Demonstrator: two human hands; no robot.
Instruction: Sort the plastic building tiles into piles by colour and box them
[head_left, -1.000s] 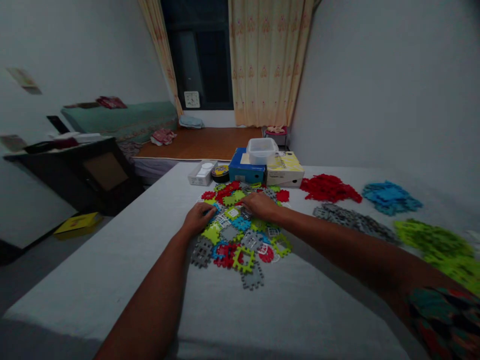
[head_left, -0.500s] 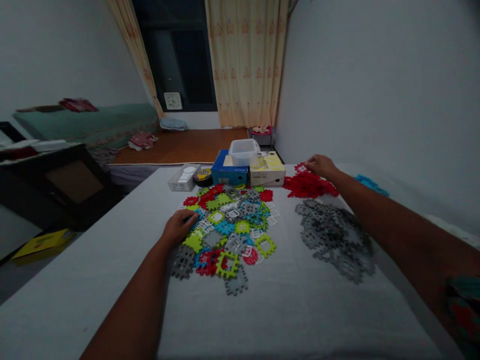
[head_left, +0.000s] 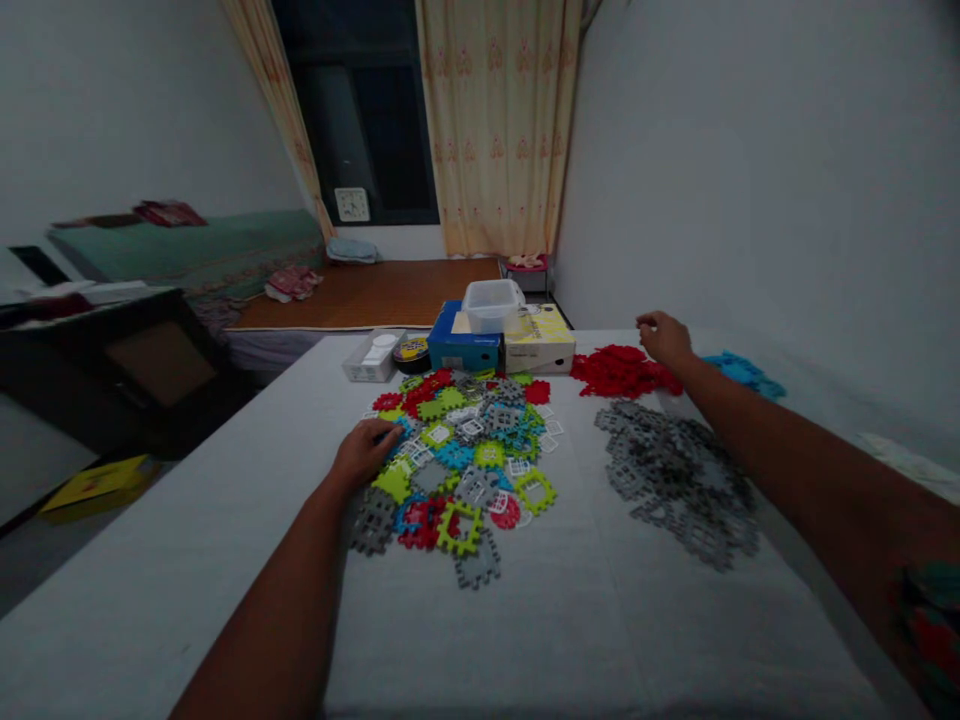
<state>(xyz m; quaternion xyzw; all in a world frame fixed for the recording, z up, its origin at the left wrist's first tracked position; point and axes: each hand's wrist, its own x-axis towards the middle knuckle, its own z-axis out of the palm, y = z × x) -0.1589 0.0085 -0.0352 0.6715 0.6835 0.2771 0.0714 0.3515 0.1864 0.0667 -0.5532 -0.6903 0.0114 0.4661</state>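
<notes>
My left hand (head_left: 365, 452) rests at the left edge of a mixed pile of plastic interlocking pieces (head_left: 456, 455) in green, red, blue, grey and white. Its fingers are loosely stretched over the pile, with the tips against a blue piece (head_left: 406, 427). Beyond the far right side of the table's middle, my right hand (head_left: 664, 338) hovers just above a heap of red interlocking pieces (head_left: 619, 370). The fingers there are slightly bent and apart, with no piece visible in them.
A heap of grey pieces (head_left: 675, 475) lies nearer on the right, and blue pieces (head_left: 742, 373) sit beyond the right forearm. Behind the mixed pile stand a white box (head_left: 371, 360), a round black tin (head_left: 412, 357), a blue box (head_left: 465, 345), a yellow box (head_left: 541, 345) and a clear tub (head_left: 493, 305).
My right hand has let go of a red piece at the red heap and moved slightly right. The left hand stays at the mixed pile; the view has shifted a little.
</notes>
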